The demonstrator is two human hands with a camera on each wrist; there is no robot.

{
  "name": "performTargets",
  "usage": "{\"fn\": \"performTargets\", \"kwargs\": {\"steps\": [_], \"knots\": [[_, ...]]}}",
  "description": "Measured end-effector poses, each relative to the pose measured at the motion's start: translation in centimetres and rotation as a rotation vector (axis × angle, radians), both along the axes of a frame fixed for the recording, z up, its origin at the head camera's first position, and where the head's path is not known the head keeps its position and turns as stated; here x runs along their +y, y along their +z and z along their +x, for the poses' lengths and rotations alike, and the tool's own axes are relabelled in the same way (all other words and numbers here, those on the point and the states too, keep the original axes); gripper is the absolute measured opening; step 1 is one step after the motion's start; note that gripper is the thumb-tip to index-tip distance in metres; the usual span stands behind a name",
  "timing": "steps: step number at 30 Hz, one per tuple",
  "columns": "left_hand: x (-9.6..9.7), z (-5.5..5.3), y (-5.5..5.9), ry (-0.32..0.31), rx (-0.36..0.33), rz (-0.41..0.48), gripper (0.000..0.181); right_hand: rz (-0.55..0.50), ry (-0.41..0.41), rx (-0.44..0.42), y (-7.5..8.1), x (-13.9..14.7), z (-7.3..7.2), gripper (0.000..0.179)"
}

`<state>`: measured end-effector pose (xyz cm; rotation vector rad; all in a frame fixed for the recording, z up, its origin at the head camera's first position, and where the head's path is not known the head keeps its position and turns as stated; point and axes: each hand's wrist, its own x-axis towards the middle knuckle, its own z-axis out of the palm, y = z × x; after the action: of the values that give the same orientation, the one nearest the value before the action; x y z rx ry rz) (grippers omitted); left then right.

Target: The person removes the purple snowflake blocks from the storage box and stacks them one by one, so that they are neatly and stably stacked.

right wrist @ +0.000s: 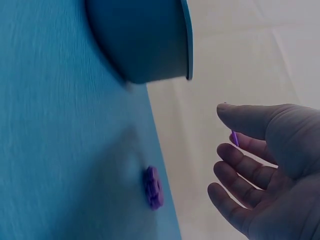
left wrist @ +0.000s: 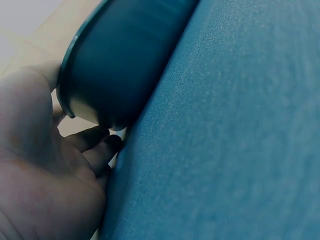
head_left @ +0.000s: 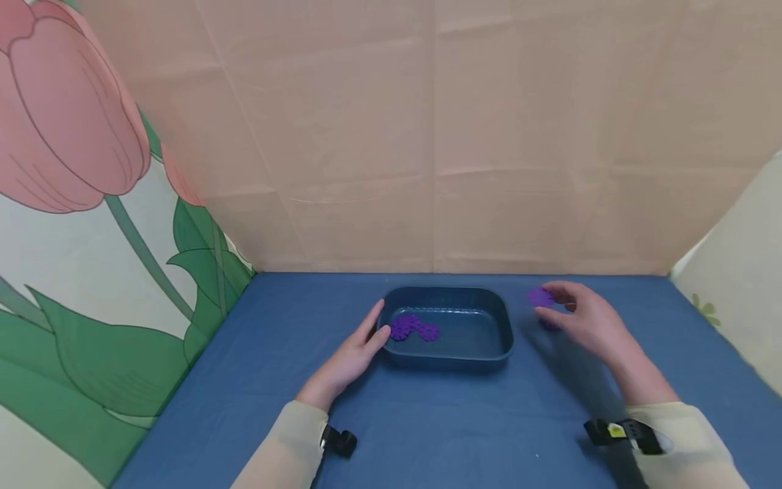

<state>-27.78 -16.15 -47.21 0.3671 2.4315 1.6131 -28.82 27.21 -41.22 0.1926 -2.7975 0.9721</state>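
A dark blue rectangular tray stands on the blue table. Several purple snowflake-shaped plastic discs lie in its left part. My left hand holds the tray's left end, thumb near the front corner and fingers along the side; in the left wrist view some fingers curl by its base. To the right of the tray, my right hand pinches a purple disc between thumb and forefinger, above the table. Only its thin edge shows in the right wrist view. Beneath it lie more purple discs, seemingly stacked.
The blue cloth-covered table meets a beige sheet at its back edge. On the left hangs a cloth printed with tulips; a pale cloth borders the right side. Each wrist wears a strapped camera.
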Motion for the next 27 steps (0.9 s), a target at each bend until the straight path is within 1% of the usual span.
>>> {"fn": "performTargets", "kwargs": {"steps": [3,5,12,17,23,27], "knots": [[0.0,0.0,0.0,-0.006,0.004,0.002,0.063,0.004,-0.004,-0.012,-0.4,0.8,-0.3,0.065],[0.0,0.1,0.3,-0.011,-0.003,0.005,0.064,0.008,-0.005,-0.030,-0.6,1.2,-0.4,0.069],[0.1,1.7,3.2,-0.030,-0.045,-0.001,0.065,0.014,0.001,-0.060,-1.6,2.2,-0.8,0.064],[0.0,1.9,3.4,-0.030,-0.049,-0.002,0.065,0.027,0.008,-0.078,-2.3,2.7,-1.1,0.065],[0.1,2.0,3.4,-0.029,-0.045,0.007,0.065,0.033,0.019,-0.072,-3.2,3.2,-1.4,0.062],[0.1,2.0,3.4,-0.032,-0.042,0.007,0.065,0.041,0.010,-0.099,-3.7,3.3,-1.4,0.064]]}}
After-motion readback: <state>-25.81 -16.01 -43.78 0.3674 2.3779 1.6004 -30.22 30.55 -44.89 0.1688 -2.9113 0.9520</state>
